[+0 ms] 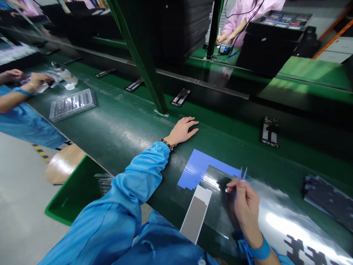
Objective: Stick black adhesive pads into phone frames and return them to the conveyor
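My left hand [182, 130] rests on or just above the green bench top, fingers stretched out and holding nothing. Beyond its fingertips lies a phone frame [180, 97] on the darker green strip. In my right hand [246, 204] is a pair of tweezers [243, 173], tips upward and slightly apart. Beneath that hand are clear plastic sheets [275, 206] with strong glare. A blue sheet [194, 165] of stickers or film sits between my hands, and a white strip with a grey face [195, 217] lies nearer my body.
More phone frames [270, 132] lie along the strip. At right is a stack of dark grey pieces [328, 198]. A green post [143, 59] rises from the bench. A clear tray [73, 105] stands near a co-worker's hands [38, 79]. Below the edge is a green bin [74, 191].
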`<state>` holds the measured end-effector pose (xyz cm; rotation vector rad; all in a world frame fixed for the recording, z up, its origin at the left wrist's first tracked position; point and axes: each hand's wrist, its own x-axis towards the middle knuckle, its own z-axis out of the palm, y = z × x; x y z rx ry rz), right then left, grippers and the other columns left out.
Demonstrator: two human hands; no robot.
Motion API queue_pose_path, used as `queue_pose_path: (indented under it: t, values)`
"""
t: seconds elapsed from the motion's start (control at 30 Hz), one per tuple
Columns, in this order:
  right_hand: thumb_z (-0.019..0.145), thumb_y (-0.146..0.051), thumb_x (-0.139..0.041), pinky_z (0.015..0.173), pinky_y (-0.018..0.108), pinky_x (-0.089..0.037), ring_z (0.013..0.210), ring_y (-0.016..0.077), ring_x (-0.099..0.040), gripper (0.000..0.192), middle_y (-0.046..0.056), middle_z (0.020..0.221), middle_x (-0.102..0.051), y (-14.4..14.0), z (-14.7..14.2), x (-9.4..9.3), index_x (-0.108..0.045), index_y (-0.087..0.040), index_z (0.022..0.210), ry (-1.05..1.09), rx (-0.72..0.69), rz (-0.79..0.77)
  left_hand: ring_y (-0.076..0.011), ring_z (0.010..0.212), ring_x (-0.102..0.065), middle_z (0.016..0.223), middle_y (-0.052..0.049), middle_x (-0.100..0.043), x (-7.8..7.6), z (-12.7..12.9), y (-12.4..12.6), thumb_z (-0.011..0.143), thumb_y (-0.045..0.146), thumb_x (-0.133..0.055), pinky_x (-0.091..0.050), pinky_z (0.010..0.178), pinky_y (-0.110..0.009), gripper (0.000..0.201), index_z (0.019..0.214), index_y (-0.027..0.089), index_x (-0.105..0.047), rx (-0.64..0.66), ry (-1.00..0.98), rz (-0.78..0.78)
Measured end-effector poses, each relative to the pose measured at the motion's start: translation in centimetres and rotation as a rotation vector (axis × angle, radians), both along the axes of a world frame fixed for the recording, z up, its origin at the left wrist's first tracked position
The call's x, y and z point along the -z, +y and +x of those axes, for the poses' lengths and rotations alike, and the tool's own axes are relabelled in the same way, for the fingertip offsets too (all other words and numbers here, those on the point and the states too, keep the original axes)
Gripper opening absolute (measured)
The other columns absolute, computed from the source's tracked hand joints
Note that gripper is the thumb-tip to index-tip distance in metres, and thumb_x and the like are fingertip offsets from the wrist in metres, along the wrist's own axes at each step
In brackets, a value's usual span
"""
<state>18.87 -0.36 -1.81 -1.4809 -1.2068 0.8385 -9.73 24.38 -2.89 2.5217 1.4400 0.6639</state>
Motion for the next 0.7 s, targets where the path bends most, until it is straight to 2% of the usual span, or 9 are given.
queue_pose_path:
  t: [0.37,0.57,0.7]
  values:
    - [0.112,-0.069,-0.042,0.069,0.031,-0.048,0.069,0.0168,-0.061,0.063,0.003,0.074,-0.064,-0.17,0.04,0.45,-0.067,-0.021,0.079,0.036,-0.017,-0.011,-0.0320,0.150,-0.055,0.158,-0.014,-0.062,-0.01,0.04,0.00,0.108,0.043,-0.063,-0.045,0.130,-0.052,0.046,0.147,0.019,-0.069,-0.001,-0.003,-0.001]
    - [0.104,-0.072,-0.058,0.065,0.029,-0.044,0.066,0.0163,-0.057,0.057,0.001,0.069,-0.062,-0.04,-0.04,-0.15,-0.064,-0.023,0.077,-0.055,-0.019,-0.065,-0.0315,0.150,-0.056,0.158,-0.014,-0.062,-0.10,0.05,-0.06,0.108,0.043,-0.063,-0.045,0.130,-0.052,0.045,0.146,0.020,-0.069,-0.002,0.000,0.000]
    - [0.107,-0.070,-0.055,0.068,0.030,-0.045,0.069,0.0169,-0.058,0.056,0.001,0.072,-0.062,-0.11,0.05,0.10,-0.064,-0.023,0.078,-0.027,-0.055,-0.067,-0.0315,0.150,-0.056,0.158,-0.014,-0.062,-0.10,0.06,-0.02,0.108,0.044,-0.063,-0.045,0.130,-0.052,0.046,0.147,0.019,-0.069,0.000,0.003,0.000]
